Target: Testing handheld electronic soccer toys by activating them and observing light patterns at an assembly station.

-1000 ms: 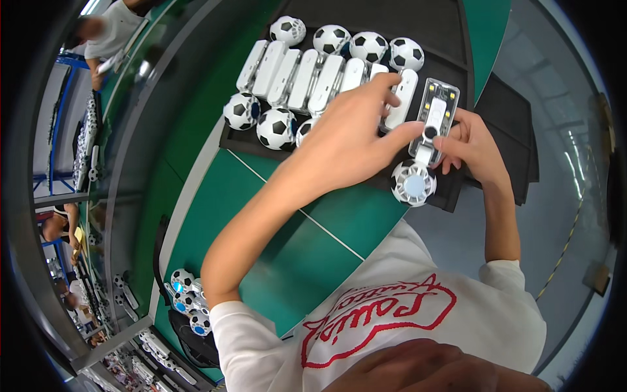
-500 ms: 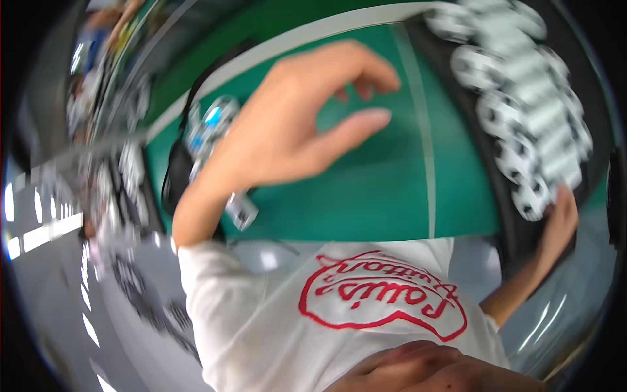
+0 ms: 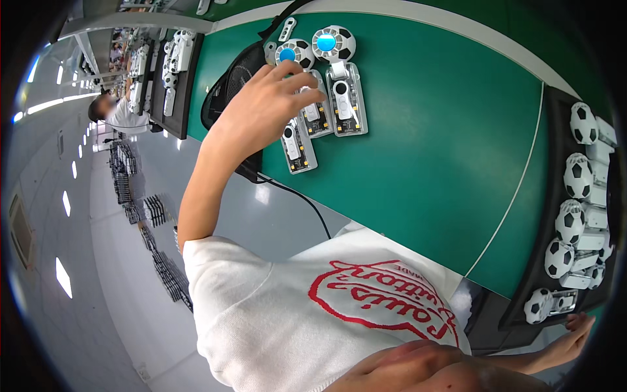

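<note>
My left hand (image 3: 261, 108) hangs over a cluster of devices on the green tabletop, its fingers bent and apart, with nothing visible between them. Each device has a clear flat body with a dark board inside and a white oblong piece on it. The right-hand device (image 3: 349, 108) has a soccer-ball-patterned round head with a blue centre. The middle device (image 3: 319, 121) lies partly under my fingers; whether they touch it I cannot tell. A third device (image 3: 300, 153) is half covered by my hand. At far right, my right hand (image 3: 575, 336) is open beside the near end of a black tray.
Several soccer-ball devices (image 3: 578, 176) fill the black tray (image 3: 513, 310) at right. A black mesh bag (image 3: 235, 81) and a cable (image 3: 297, 193) lie at the left table edge. A small white oblong piece (image 3: 287, 29) sits behind the devices. A co-worker (image 3: 124, 114) stands at far left.
The view has swung, so the tray now appears farther right and the devices nearer the middle. My left hand has gone from above bare tabletop to over the devices. My right hand appears lower.
</note>
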Demonstrator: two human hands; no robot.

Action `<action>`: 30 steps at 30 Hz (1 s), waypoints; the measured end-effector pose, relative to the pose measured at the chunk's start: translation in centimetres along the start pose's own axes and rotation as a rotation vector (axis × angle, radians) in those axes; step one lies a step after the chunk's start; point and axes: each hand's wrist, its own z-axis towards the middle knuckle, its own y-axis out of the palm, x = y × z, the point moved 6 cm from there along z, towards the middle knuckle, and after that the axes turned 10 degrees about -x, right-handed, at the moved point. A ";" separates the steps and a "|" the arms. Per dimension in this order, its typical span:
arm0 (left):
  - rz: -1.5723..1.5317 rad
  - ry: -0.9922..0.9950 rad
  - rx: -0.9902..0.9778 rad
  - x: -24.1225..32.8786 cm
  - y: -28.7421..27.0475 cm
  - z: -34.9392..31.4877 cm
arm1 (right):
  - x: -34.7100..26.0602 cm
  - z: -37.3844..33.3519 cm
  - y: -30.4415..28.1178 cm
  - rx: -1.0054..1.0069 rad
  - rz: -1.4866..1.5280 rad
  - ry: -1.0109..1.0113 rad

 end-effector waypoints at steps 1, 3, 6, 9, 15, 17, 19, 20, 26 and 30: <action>0.125 0.006 -0.013 0.0 0.8 -0.2 | -1.8 -0.3 0.5 -0.093 0.060 -0.241; 0.181 0.032 -0.014 -0.4 1.8 1.2 | -4.4 -0.6 1.5 -0.386 0.042 -0.517; 0.230 0.062 -0.009 -0.6 2.2 1.9 | -15.1 -8.6 8.7 -0.830 -0.135 -1.321; 0.224 0.015 -0.060 -2.2 2.7 0.7 | -22.5 -17.2 14.8 -1.160 -0.219 -1.682; 0.156 0.161 0.017 -2.1 3.3 2.6 | -27.7 -27.7 24.8 -0.495 -0.306 -2.532; 0.145 0.135 -0.035 -2.1 3.1 2.3 | -28.4 -29.4 28.3 -0.250 -0.450 -2.594; 0.125 0.141 0.019 -2.4 3.3 2.1 | -28.5 -30.5 29.8 -0.389 -0.256 -2.644; 0.112 0.135 0.043 -2.5 3.1 1.8 | -28.7 -30.9 29.7 -0.382 -0.359 -2.651; 0.081 0.153 0.100 -2.5 3.1 1.9 | -28.7 -29.1 29.2 -0.365 -0.380 -2.755; 0.115 0.222 0.193 -2.2 3.0 3.3 | -27.8 -26.0 25.2 -0.471 -0.277 -2.744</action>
